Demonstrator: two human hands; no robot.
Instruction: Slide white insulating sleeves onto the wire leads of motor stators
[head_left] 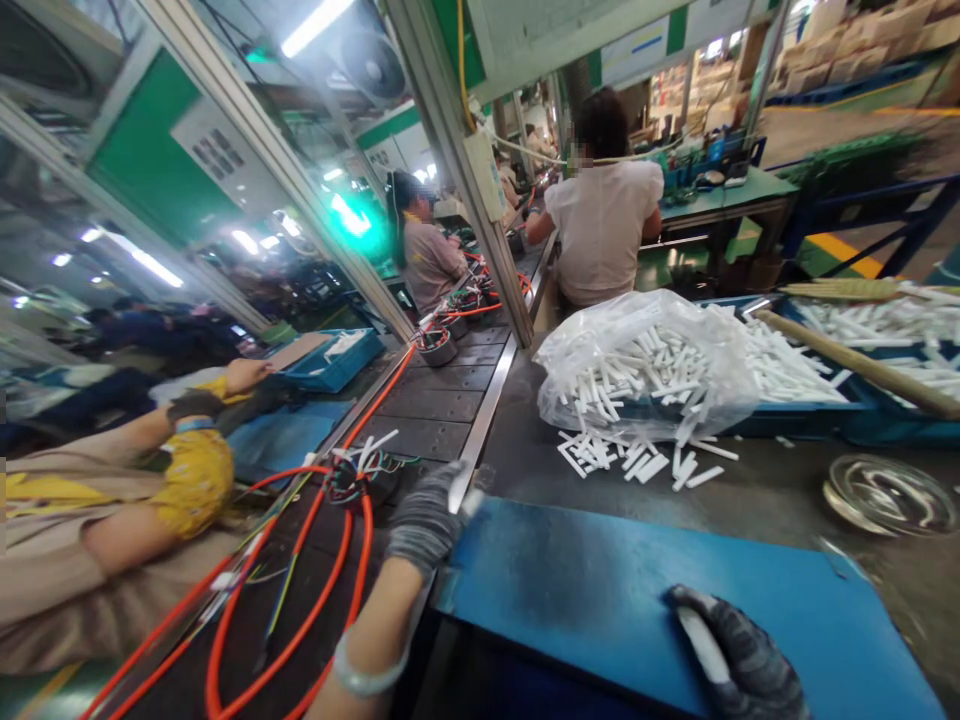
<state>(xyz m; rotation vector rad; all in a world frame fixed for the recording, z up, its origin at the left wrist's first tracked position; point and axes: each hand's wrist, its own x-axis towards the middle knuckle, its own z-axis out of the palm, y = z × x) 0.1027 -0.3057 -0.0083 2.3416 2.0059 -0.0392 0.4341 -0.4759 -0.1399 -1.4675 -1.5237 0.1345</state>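
My left hand point(427, 515), in a grey striped glove, reaches to the metal rail along the conveyor. Its fingertips are smeared by motion, and whether they hold anything cannot be made out. Left of it, on the conveyor point(431, 405), sits a round wound part point(364, 475) with thin wires, white tubes and a looped orange cable point(341, 560). Over the blue board point(600, 560), my right hand point(750, 655), gloved alike, has curled fingers around a short white piece point(703, 645) that looks like one of the tubes. Loose white tubes point(645, 460) lie beyond the board.
A clear plastic bag point(555, 370) of white tubes spills beside blue bins point(802, 415). A wooden-handled tool point(862, 360) lies across them. A glass dish point(892, 495) stands at right. A co-worker's yellow sleeve point(196, 485) is across the conveyor; other people sit farther along. A metal post point(480, 180) rises ahead.
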